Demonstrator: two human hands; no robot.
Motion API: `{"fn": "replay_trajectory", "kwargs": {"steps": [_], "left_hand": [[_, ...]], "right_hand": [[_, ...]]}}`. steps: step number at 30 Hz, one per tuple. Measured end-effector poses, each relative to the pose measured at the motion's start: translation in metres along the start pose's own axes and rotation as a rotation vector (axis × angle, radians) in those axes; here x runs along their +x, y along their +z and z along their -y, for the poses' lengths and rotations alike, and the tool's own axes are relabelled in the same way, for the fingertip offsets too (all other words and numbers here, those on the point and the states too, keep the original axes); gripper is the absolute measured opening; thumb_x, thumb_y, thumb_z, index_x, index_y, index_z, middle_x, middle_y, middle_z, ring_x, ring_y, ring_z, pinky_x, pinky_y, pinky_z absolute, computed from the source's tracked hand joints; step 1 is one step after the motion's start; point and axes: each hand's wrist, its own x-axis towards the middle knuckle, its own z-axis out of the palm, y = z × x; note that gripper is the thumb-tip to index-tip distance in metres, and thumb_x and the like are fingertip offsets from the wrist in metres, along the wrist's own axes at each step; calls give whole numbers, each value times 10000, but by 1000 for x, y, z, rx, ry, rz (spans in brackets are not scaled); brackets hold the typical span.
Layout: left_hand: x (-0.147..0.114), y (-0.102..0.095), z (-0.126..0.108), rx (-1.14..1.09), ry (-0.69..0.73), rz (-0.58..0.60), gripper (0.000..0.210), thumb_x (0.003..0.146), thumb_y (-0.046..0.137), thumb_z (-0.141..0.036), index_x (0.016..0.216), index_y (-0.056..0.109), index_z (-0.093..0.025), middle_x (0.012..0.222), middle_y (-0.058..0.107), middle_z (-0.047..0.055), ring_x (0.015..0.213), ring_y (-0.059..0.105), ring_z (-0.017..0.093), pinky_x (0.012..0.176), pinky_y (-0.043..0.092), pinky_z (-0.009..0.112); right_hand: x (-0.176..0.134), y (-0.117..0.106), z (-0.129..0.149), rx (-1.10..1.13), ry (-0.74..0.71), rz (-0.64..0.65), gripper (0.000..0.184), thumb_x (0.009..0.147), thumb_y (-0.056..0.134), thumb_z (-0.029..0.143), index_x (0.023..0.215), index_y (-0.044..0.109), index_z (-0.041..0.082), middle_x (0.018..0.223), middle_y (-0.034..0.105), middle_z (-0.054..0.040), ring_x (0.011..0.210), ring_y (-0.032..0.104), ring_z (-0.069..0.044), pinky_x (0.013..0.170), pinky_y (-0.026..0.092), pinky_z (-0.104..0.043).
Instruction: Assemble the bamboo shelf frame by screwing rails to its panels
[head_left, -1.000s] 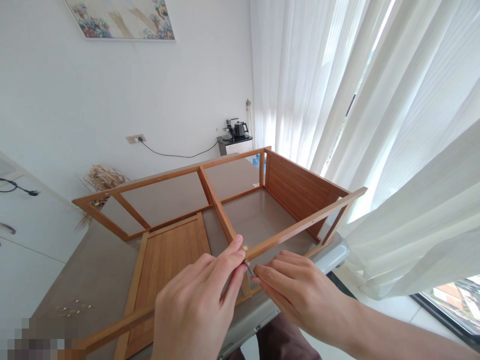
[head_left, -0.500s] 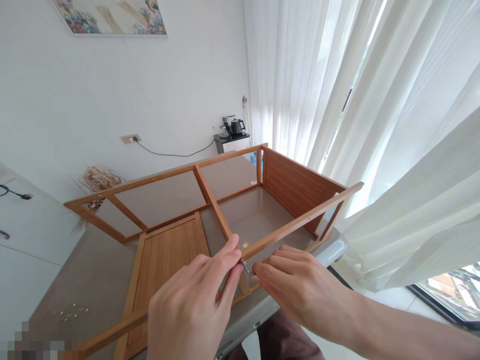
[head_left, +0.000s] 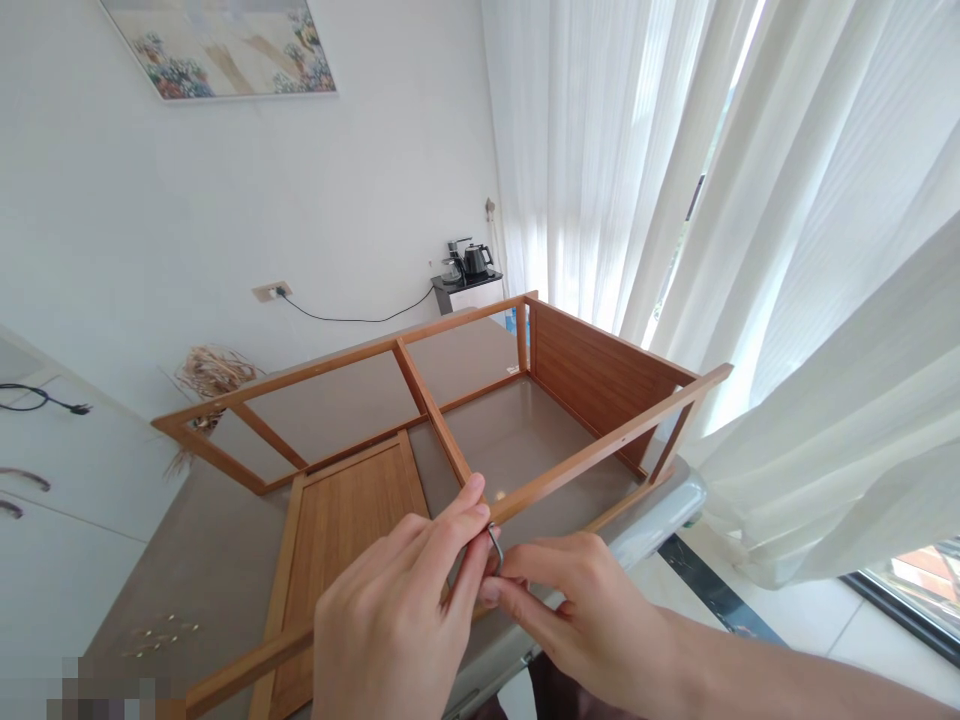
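Observation:
A brown wooden furniture frame lies on a table. At the near corner where a crossbar meets the long rail, my left hand grips the wood, index finger on top and thumb below. A small bent hex key has its upper end against the outer side of this joint, beside my left fingertips. My right hand pinches the key's lower end between thumb and index finger. Whatever fastener the key sits in is hidden.
A wooden panel lies within the frame's left part. Several small brass-coloured pieces rest on the grey table top. Dried stalks stand beyond the frame's far left corner. White curtains hang at the right.
My right hand has swung down and closer to my left hand, turning the hex key's lower end downward. My left hand keeps its hold at the joint. The view has shifted slightly.

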Motion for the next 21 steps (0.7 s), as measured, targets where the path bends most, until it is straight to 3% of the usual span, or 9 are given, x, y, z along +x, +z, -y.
{"fn": "replay_trajectory", "kwargs": {"steps": [3,5,10,21], "left_hand": [[0,0,-1,2,-2,-12,103,927,624,-240,1014,678,-249,1080,764,-57,666,697,92,653,523,216],[0,-1,-1,4,-2,-15,112,927,629,-247,1028,679,-253,1075,764,-66,662,694,91,659,522,218],[0,-1,-1,-2,-2,-22,101,934,621,-245,1017,677,-254,1066,765,-76,652,689,93,673,524,224],[2,0,-1,-18,-7,-15,105,935,617,-223,1018,671,-257,1068,762,-89,673,687,86,672,513,223]], "right_hand": [[-4,-8,-2,-193,-265,-42,245,1025,473,250,821,590,181,670,563,15,588,457,-102,605,396,-226],[-5,-16,-2,-284,-333,-40,217,1031,453,218,885,605,167,703,585,-2,610,460,-116,627,398,-247],[2,-30,-1,-336,-301,-28,212,1025,464,182,876,612,152,706,585,-8,630,464,-124,617,383,-255],[8,-32,0,-469,-338,6,189,1031,451,197,939,608,149,688,557,6,603,440,-127,610,385,-266]]}}
